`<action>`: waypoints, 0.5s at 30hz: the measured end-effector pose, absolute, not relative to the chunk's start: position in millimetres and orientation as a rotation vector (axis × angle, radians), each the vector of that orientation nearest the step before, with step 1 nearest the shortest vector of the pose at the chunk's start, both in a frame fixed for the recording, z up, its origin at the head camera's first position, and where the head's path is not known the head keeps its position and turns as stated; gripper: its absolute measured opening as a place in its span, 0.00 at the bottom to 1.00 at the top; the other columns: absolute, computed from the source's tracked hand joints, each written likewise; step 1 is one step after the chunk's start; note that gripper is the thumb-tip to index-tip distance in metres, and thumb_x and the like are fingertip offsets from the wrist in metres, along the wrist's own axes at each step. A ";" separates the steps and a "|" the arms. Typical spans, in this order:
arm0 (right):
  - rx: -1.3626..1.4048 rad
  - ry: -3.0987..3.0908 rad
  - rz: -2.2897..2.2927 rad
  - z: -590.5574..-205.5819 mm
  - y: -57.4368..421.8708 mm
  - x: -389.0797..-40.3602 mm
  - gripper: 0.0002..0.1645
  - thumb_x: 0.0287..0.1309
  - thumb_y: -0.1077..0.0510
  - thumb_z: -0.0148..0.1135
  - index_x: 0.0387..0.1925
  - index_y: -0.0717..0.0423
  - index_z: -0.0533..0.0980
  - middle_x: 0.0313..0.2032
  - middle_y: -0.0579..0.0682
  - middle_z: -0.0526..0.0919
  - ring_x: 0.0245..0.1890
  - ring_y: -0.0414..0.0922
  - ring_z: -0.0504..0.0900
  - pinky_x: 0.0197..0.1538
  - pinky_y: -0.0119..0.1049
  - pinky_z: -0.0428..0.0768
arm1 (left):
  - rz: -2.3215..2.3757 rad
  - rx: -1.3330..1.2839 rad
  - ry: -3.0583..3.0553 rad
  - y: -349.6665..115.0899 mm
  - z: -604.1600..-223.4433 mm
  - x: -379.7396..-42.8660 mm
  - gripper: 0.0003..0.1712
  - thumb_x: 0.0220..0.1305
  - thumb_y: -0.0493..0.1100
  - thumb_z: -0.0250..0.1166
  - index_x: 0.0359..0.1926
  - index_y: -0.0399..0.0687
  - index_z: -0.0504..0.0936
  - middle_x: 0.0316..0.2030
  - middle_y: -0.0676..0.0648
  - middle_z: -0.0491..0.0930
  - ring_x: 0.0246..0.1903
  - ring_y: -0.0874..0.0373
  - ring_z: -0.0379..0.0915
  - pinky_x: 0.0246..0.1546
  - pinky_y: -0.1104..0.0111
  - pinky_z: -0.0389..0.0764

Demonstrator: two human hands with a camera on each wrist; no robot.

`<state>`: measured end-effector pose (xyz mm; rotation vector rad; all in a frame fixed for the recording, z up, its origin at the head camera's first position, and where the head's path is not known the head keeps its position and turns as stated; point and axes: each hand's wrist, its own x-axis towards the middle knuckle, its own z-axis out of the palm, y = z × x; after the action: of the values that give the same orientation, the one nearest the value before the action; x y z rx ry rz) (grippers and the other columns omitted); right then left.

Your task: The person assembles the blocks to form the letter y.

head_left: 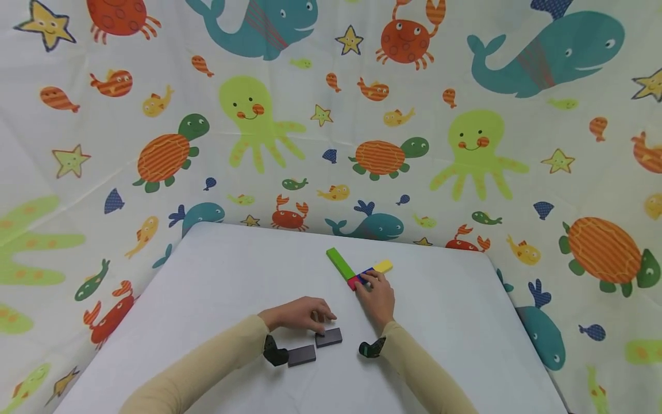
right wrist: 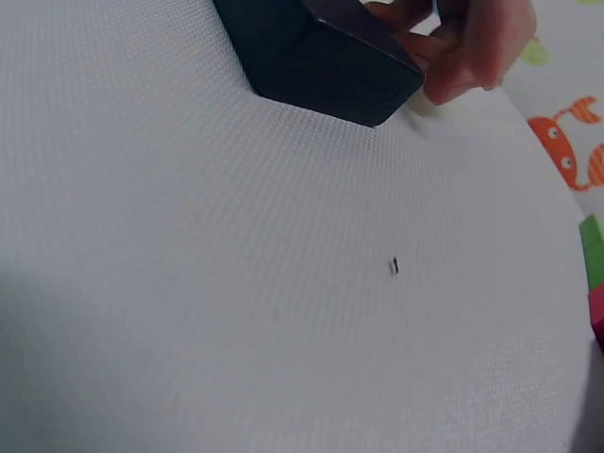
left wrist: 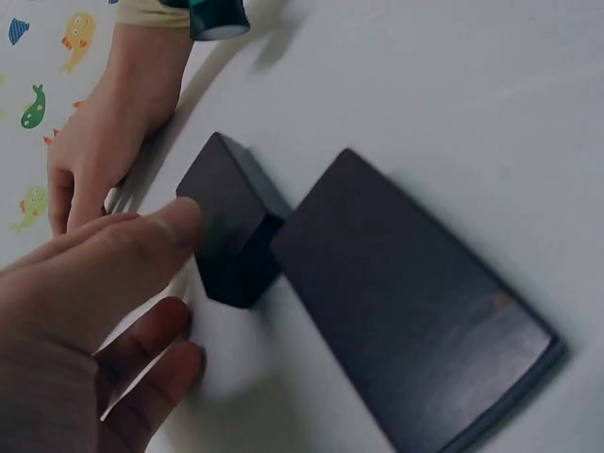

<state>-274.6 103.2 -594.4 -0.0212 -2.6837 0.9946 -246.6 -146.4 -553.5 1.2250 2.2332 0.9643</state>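
My right hand (head_left: 378,296) bends down over a small blue block (head_left: 364,280), thumb and fingers about its sides. A red block (head_left: 353,283) touches the blue one's near end. From the red block a long green block (head_left: 340,263) runs away to the left; a yellow block (head_left: 384,266) lies beyond the blue one. My left hand (head_left: 300,314) hovers by a dark grey block (head_left: 328,337), its thumb at the block's edge, the other fingers loose and apart from it. Beside that lies a second dark grey block (left wrist: 415,302). The right wrist view hides the right fingers.
The white table (head_left: 233,259) carries all the blocks near its middle. Behind and around it hangs a cloth (head_left: 310,132) printed with sea animals. Dark wrist cameras (head_left: 372,348) sit at both sleeves, the left one close to the nearer grey block.
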 end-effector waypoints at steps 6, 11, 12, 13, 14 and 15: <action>-0.023 -2.675 0.995 -598.4 102.8 -274.0 0.22 0.59 0.44 0.67 0.52 0.50 0.83 0.56 0.50 0.78 0.56 0.51 0.76 0.59 0.51 0.70 | 0.882 1.276 2.164 -141.9 -554.6 -236.6 0.21 0.60 0.39 0.70 0.56 0.46 0.82 0.50 0.53 0.77 0.43 0.68 0.75 0.45 0.75 0.77; -0.009 -2.667 0.978 -600.9 103.5 -274.4 0.22 0.59 0.44 0.67 0.52 0.49 0.83 0.55 0.50 0.78 0.53 0.51 0.77 0.58 0.52 0.71 | 0.796 1.339 2.166 -136.4 -552.4 -232.2 0.24 0.59 0.41 0.71 0.58 0.48 0.81 0.52 0.54 0.75 0.42 0.70 0.73 0.43 0.77 0.76; -0.006 -2.661 0.976 -600.8 103.6 -274.5 0.22 0.59 0.44 0.67 0.52 0.49 0.83 0.55 0.50 0.78 0.52 0.50 0.77 0.57 0.52 0.71 | 0.786 1.341 2.182 -135.7 -552.1 -232.3 0.24 0.59 0.41 0.71 0.58 0.48 0.81 0.52 0.54 0.75 0.42 0.70 0.72 0.43 0.77 0.76; -0.004 -2.657 0.971 -600.7 103.7 -274.6 0.22 0.59 0.44 0.67 0.52 0.49 0.83 0.55 0.49 0.78 0.52 0.50 0.77 0.57 0.52 0.71 | 0.778 1.339 2.205 -135.4 -552.2 -232.9 0.24 0.60 0.41 0.70 0.58 0.47 0.81 0.53 0.54 0.75 0.42 0.70 0.72 0.44 0.77 0.76; -0.003 -2.653 0.970 -600.2 103.5 -274.6 0.22 0.59 0.44 0.67 0.51 0.49 0.83 0.55 0.49 0.78 0.52 0.50 0.77 0.57 0.52 0.71 | 0.777 1.330 2.236 -135.4 -552.5 -234.0 0.23 0.60 0.40 0.70 0.58 0.47 0.81 0.53 0.53 0.75 0.43 0.69 0.72 0.44 0.77 0.76; -0.003 -2.653 0.967 -600.1 103.4 -274.6 0.22 0.59 0.44 0.67 0.51 0.49 0.83 0.55 0.49 0.78 0.51 0.50 0.78 0.56 0.51 0.72 | 0.775 1.313 2.274 -136.1 -552.9 -235.7 0.23 0.61 0.40 0.69 0.57 0.46 0.81 0.54 0.52 0.74 0.43 0.68 0.72 0.44 0.76 0.76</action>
<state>-274.6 103.4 -600.1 -0.0034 -2.6528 0.9673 -235.7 -136.1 -552.9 1.3134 2.2744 0.7749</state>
